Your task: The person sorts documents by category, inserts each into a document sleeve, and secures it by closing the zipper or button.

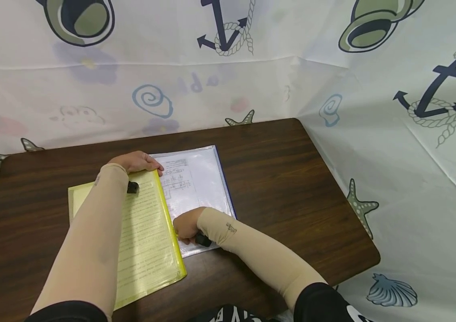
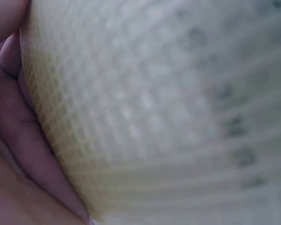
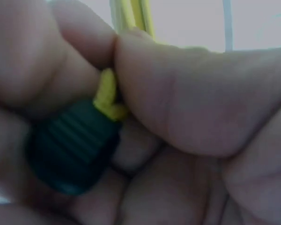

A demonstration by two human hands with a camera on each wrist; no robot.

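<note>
Nautical-print sheeting walls a brown table [image 1: 284, 179]. At its centre lies a yellow pouch [image 1: 147, 241], light, floppy, slick. Left hand [image 1: 137, 162] fingers curl over its 12 o'clock edge; right hand [image 1: 187, 226] fingers pinch the zip pull [image 3: 107, 96], seemingly the best hold.

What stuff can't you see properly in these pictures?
- Words on the paper in the yellow folder: too small in the head view, blurred in the left wrist view.
- Drawings on the sheet in the clear folder: too small.
- Left hand fingertips: curled over the folder's far edge.
- Dark green ridged piece pinched by the right hand: too close and partly covered by fingers.
</note>
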